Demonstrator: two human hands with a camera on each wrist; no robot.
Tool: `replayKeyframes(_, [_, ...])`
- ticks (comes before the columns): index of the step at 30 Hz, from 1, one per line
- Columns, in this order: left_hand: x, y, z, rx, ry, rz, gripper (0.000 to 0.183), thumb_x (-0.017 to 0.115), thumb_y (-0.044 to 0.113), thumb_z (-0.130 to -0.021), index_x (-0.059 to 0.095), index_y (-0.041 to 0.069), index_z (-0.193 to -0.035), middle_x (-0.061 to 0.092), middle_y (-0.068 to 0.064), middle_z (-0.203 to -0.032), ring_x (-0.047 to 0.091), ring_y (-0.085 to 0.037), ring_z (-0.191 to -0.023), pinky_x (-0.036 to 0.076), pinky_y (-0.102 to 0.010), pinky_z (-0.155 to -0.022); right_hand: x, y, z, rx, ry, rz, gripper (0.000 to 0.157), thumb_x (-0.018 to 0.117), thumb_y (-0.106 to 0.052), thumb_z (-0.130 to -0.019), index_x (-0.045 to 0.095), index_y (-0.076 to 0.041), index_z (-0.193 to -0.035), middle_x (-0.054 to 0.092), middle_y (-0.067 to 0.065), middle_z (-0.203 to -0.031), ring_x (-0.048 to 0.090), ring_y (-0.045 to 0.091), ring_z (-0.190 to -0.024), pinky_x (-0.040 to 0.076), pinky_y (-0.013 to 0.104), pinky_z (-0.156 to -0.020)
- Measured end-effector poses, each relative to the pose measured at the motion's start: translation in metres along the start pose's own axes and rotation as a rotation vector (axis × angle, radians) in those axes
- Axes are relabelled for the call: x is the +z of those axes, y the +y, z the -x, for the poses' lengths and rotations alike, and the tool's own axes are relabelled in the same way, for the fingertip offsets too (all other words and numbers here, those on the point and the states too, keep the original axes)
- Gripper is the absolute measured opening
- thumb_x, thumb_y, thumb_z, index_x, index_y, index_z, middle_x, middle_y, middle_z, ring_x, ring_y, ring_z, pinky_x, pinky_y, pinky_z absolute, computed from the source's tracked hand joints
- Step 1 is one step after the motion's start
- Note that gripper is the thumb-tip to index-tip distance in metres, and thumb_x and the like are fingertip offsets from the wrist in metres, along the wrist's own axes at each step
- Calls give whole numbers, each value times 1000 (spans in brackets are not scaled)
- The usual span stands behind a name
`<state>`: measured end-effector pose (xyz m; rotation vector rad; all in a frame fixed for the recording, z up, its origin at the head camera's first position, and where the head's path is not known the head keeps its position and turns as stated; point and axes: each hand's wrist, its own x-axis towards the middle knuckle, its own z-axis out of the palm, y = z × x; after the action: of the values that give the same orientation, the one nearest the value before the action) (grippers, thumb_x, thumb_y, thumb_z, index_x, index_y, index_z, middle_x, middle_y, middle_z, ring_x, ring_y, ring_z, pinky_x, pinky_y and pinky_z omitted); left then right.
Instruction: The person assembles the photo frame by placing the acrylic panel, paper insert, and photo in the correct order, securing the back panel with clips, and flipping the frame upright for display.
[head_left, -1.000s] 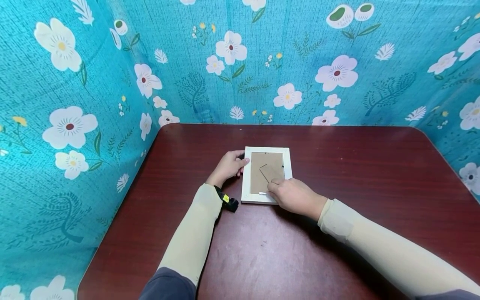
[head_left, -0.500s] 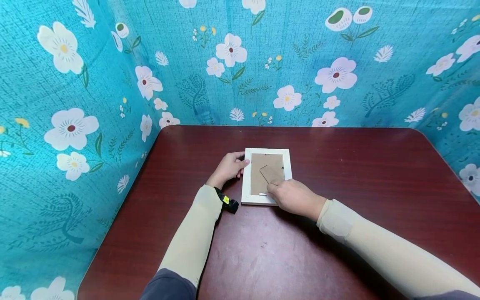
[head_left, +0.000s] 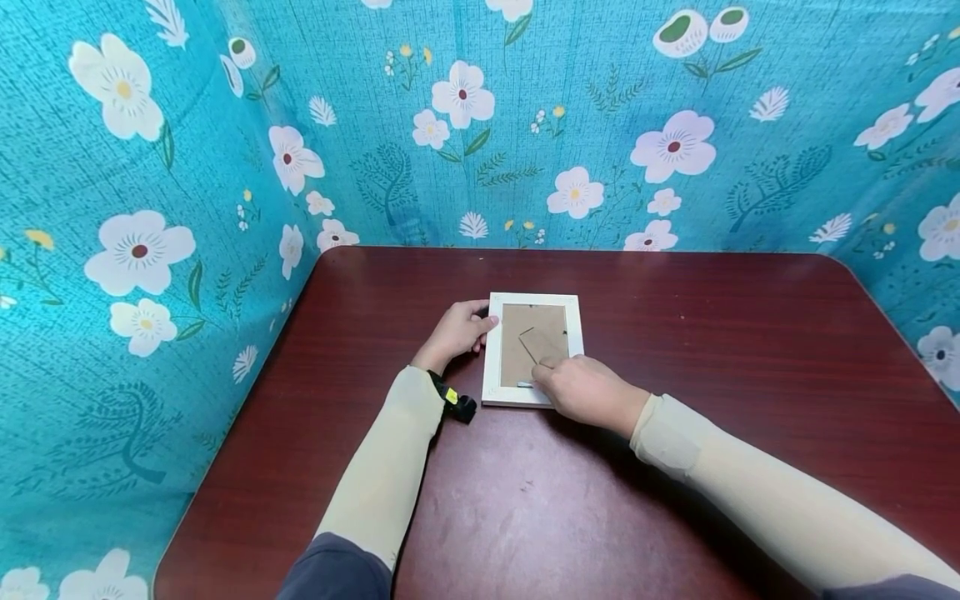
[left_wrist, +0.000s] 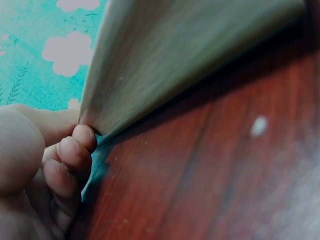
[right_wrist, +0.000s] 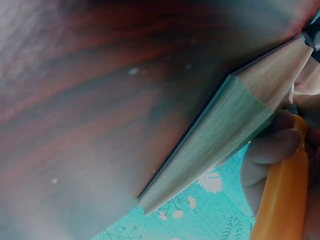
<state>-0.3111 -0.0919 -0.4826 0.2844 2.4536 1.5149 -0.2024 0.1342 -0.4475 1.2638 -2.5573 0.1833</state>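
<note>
A white picture frame [head_left: 492,354] lies face down on the table, its brown backing board [head_left: 517,333] and stand flap [head_left: 542,340] facing up. My left hand [head_left: 456,335] grips the frame's left edge, thumb on top and the other fingers curled at the side, as the left wrist view also shows. Over the frame's near right corner, my right hand [head_left: 592,390] holds a tool with an orange handle [right_wrist: 284,192] and a thin metal shaft [right_wrist: 292,93]. A small silvery strip [head_left: 525,384] shows at the board's near edge, beside my right fingertips.
The dark red wooden table [head_left: 720,333] stretches out on both sides of the frame. Behind it and to the left hangs a blue floral cloth [head_left: 390,108]. A black strap with a camera [head_left: 457,402] is on my left wrist.
Both hands and the frame stay almost in place. The silvery strip by my right fingertips looks narrower than before, and the right hand has shifted very slightly left.
</note>
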Motion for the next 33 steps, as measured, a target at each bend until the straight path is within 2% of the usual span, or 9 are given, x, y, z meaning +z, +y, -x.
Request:
replayKeyframes(8, [0,-2,-1,-6,-6,8,50,61,23,-98,47,5,-143,56,-8,-59,50,-17,-46,47,-31,-47,0,-1,-1,-6,-12,-3,26,63,-10,-92,49,-13,-70,47,-3,-62,55,15,-52,46,34,-45])
replayKeyframes(15, [0,-2,-2,-3,-6,9,51,61,23,-98,46,5,-144,56,-8,-60,50,-17,-46,48,-32,-47,1,0,-3,-2,-34,-8,27,63,-6,-88,46,-13,-68,45,-3,-61,52,15,-49,44,33,-45])
replayKeyframes(24, [-1,-1,-3,-20,-2,31,52,62,23,-98,46,5,-144,56,-8,-60,49,-17,-46,48,-32,-47,-3,-1,-8,-16,-59,-9,26,67,-12,-91,52,-11,-70,51,-1,-64,58,19,-57,49,35,-51])
replayKeyframes(33, [1,-1,-1,-24,1,21,51,62,23,-98,47,5,-144,56,-8,-60,50,-17,-46,47,-30,-46,-4,-1,-8,-13,-82,-22,25,67,-9,-89,52,-11,-70,52,0,-65,59,19,-59,50,34,-53])
